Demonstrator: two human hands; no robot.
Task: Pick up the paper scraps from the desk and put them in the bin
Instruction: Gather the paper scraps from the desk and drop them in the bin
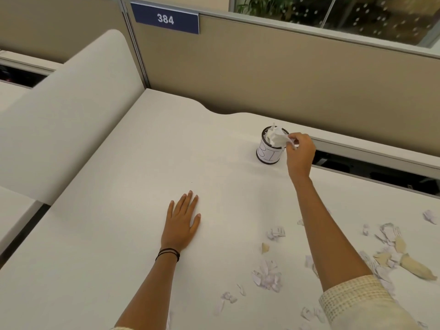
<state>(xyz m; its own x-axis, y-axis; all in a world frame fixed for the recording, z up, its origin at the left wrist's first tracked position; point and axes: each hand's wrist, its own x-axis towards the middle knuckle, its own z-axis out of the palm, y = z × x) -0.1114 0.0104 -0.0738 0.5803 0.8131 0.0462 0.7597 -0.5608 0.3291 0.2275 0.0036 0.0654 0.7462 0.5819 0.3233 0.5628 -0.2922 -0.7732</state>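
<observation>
right hand (300, 152) pinches a paper wad (277, 139) at 3 o'clock of the bin (267, 156) (looks heaped); probably best to press it down before letting go. left hand (182, 222) lies flat, fingers straight.

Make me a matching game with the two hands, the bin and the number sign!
Column one:
1 left hand
2 right hand
3 bin
4 sign

Column two:
A blue
B flat on the desk
C pinches paper
D stuffed full

Pairs: 1-B, 2-C, 3-D, 4-A
</observation>
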